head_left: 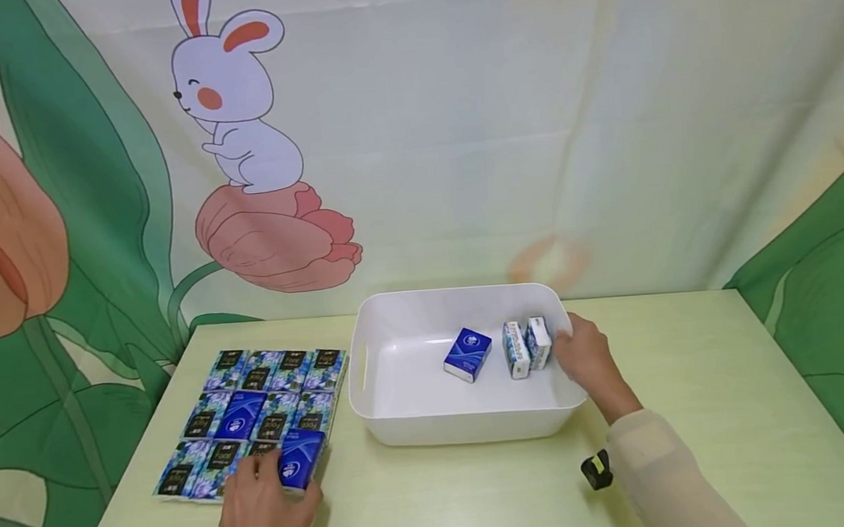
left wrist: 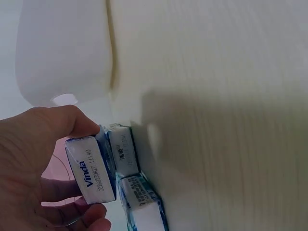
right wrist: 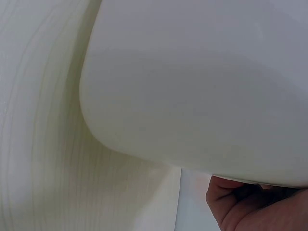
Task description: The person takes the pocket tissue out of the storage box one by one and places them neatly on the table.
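Note:
My left hand (head_left: 263,507) pinches a blue tissue packet (head_left: 302,458) between thumb and fingers, at the near right corner of a grid of tissue packets (head_left: 272,418). In the left wrist view its white end, printed "Vinda", faces the camera, beside two floral packets. At the right end of a white plastic bin (head_left: 468,428), my right hand (head_left: 589,356) grips the rim; the bin hides part of its fingers in the right wrist view. Inside the bin, a blue packet (head_left: 467,354) lies flat, and two packets (head_left: 516,350) stand on edge to its right.
Most packets in the grid have floral wrapping; one blue packet (head_left: 240,414) sits in its middle row. A small black object (head_left: 597,470) with a yellow patch is by the right sleeve (head_left: 659,458). A printed curtain (head_left: 457,132) hangs behind the pale table (head_left: 689,360).

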The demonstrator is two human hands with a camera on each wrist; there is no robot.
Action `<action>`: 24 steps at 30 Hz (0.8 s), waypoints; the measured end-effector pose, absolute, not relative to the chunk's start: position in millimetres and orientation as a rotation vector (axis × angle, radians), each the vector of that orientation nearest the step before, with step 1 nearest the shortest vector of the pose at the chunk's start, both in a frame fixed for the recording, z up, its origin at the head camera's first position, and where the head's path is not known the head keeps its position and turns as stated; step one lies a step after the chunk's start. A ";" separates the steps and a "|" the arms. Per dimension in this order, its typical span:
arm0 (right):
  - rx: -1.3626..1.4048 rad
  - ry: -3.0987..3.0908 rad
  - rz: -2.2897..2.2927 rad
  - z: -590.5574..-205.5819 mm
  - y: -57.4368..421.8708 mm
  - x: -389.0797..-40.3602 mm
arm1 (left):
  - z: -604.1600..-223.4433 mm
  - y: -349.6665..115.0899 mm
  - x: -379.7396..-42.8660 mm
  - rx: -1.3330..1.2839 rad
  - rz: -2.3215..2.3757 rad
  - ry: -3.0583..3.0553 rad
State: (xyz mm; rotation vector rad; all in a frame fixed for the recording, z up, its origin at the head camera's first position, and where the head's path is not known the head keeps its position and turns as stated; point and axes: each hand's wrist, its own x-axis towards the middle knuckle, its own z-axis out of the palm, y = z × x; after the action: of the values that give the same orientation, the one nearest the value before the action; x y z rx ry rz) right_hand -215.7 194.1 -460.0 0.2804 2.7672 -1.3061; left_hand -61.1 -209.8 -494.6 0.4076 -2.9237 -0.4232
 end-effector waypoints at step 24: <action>0.267 2.779 -1.284 -458.5 198.6 -219.1 | -413.5 -145.5 -121.5 -0.170 -0.577 -2.738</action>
State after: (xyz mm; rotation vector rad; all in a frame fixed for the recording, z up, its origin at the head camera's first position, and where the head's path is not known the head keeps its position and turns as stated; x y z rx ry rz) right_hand -219.1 198.6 -458.5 0.2668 2.7794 -1.2835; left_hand -121.5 -145.5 -413.5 -0.1696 -2.7381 -0.5775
